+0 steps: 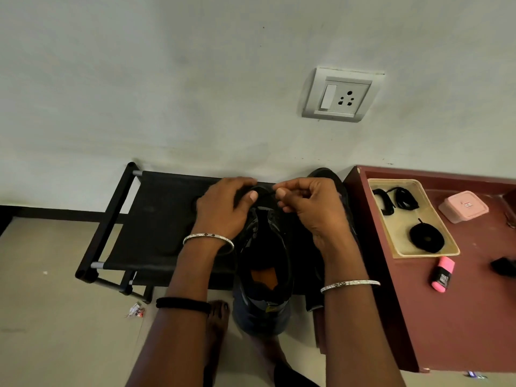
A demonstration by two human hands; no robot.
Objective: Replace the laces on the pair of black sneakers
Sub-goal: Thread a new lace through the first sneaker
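A black sneaker [264, 263] stands on a low black rack [156, 219], heel toward me, its tongue area open. My left hand [223, 208] grips the toe end of the sneaker, thumb on top. My right hand [304, 205] pinches a thin black lace [266, 194] between thumb and forefinger just above the toe. The second black sneaker [332, 177] sits behind my right hand, mostly hidden. A beige tray [391, 241] on the maroon table holds coiled black laces [426, 237] and two lace bundles [396, 201].
The maroon table [452, 317] stands right of the rack, carrying a pink lidded box [463, 206], a pink highlighter [442, 274] and a dark object at the right edge. A wall socket [340, 94] is above. My bare feet are on the floor below.
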